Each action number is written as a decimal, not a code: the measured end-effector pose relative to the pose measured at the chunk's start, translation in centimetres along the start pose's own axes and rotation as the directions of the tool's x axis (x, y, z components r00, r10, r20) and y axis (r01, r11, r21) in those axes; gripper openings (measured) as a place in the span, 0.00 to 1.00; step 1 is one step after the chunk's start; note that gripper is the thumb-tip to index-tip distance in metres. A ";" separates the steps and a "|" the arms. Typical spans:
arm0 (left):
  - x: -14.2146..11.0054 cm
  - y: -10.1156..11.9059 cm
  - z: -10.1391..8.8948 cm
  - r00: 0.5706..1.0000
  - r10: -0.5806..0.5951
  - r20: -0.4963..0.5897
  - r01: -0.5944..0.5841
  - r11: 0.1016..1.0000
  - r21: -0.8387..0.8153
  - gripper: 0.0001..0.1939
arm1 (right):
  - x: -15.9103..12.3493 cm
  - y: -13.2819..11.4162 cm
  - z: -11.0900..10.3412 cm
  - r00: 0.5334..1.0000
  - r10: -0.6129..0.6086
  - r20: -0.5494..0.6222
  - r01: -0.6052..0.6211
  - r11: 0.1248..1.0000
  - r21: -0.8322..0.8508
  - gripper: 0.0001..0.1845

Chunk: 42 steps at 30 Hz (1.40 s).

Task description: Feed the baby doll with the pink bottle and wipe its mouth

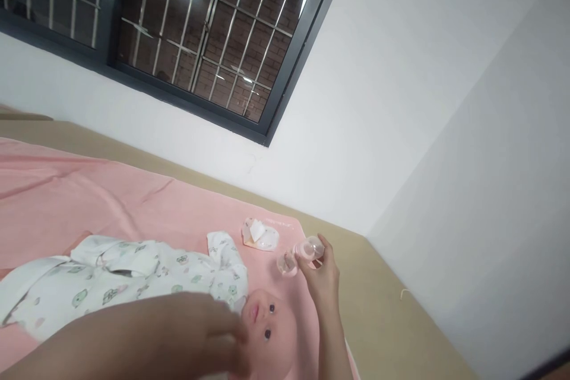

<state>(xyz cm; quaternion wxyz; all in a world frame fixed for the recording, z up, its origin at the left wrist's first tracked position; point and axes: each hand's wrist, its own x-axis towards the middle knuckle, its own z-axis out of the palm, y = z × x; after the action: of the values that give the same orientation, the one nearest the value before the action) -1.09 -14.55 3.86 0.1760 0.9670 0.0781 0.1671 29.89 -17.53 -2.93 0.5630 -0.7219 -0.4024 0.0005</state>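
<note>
A baby doll [262,323] in a white printed romper [133,276] lies on its back on a pink blanket [89,196], head toward me. My right hand [324,279] is closed round a small clear baby bottle with pink parts [303,252], held tilted just above the blanket, right of the doll's head. My left hand [218,332] and forearm reach across the foreground over the doll's chest and chin. It is smeared by motion, and its fingers cannot be made out.
A small white and pink packet [260,233] lies on the blanket beyond the doll's raised sleeve. The blanket covers a tan surface [392,314] that meets white walls. A barred dark window [200,29] is above.
</note>
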 end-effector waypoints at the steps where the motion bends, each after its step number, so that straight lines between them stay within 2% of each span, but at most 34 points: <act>1: 0.7 0.3 -0.2 1.000 -0.011 0.020 0.011 1.000 0.002 0.24 | -0.2 -0.8 0.1 1.000 -0.016 0.014 0.016 0.999 0.046 0.40; 2: 1.4 0.4 0.0 1.000 -0.030 0.002 0.030 1.000 -0.003 0.25 | -0.6 -1.7 0.2 0.999 -0.031 0.028 0.028 0.995 0.092 0.40; 4: 2.5 -0.2 0.9 0.987 -0.093 -0.131 0.091 0.996 -0.020 0.25 | -1.4 -3.4 0.5 0.996 -0.055 0.064 0.043 0.983 0.180 0.40; 7: 3.6 -1.6 2.9 0.928 -0.187 -0.323 0.175 0.982 -0.065 0.26 | -3.5 -6.1 1.1 0.985 -0.111 0.135 0.066 0.952 0.300 0.39; 11: 4.1 -2.6 4.5 0.889 -0.259 -0.377 0.237 0.966 -0.103 0.32 | -6.6 -9.1 1.8 0.957 -0.181 0.226 0.092 0.930 0.355 0.35; 14: 3.9 -2.9 4.6 0.879 -0.280 -0.387 0.247 0.960 -0.134 0.38 | -7.9 -9.9 2.1 0.944 -0.207 0.258 0.115 0.937 0.329 0.34; 20: 3.4 -3.4 3.7 0.894 -0.316 -0.319 0.257 0.943 -0.212 0.36 | -8.3 -10.1 2.2 0.942 -0.198 0.270 0.102 0.938 0.332 0.34; 28: 4.5 -3.2 3.7 0.881 -0.328 -0.341 0.258 0.937 -0.234 0.34 | -9.1 -10.7 2.6 0.926 -0.131 0.355 0.006 0.943 0.334 0.33; 31: 4.5 -3.4 3.5 0.882 -0.321 -0.344 0.274 0.945 -0.179 0.35 | -9.0 -10.4 2.8 0.938 -0.150 0.312 0.022 0.925 0.379 0.33; 35: 4.4 -4.8 2.7 0.875 -0.298 -0.380 0.277 0.954 -0.110 0.39 | -8.0 -10.3 2.1 0.971 -0.171 0.165 0.073 0.875 0.478 0.35; 38: 4.1 -7.1 1.6 0.844 -0.346 -0.411 0.328 0.938 -0.116 0.34 | -6.2 -9.4 1.2 0.990 -0.115 0.075 0.064 0.869 0.490 0.36; 40: 3.8 -9.1 0.8 0.798 -0.436 -0.417 0.419 0.898 -0.135 0.28 | -4.3 -7.7 0.7 0.997 -0.075 0.028 0.054 0.884 0.464 0.35; 42: 3.3 -11.1 0.2 0.739 -0.515 -0.435 0.502 0.851 -0.156 0.25 | -2.2 -4.9 0.4 1.000 -0.030 0.004 0.026 0.913 0.407 0.36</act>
<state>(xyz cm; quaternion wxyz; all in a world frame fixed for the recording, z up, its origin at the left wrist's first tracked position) 1.03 -3.61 0.57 0.2049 0.8380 0.3758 0.3385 25.35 -18.32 -0.09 0.6988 -0.5833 -0.4063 0.0797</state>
